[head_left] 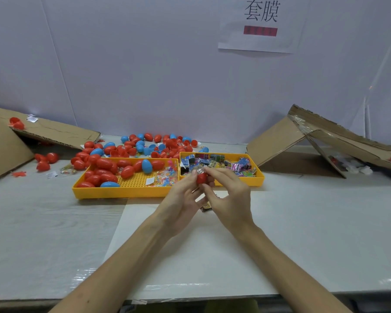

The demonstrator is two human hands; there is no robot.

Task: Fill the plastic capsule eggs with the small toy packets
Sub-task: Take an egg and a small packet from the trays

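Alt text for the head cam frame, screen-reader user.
Over a white table, a person's left hand holds a red capsule half while the right hand pinches a small toy packet at its open top. Behind sit a yellow tray of red and blue capsule eggs and a second yellow tray of colourful packets.

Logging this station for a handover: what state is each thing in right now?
red capsule half: open, held upright
toy packet: at the capsule's mouth
left hand: grips the capsule half
right hand: pinches the packet
left tray: holds closed eggs
right tray: holds packets
right cardboard box: tipped over, open
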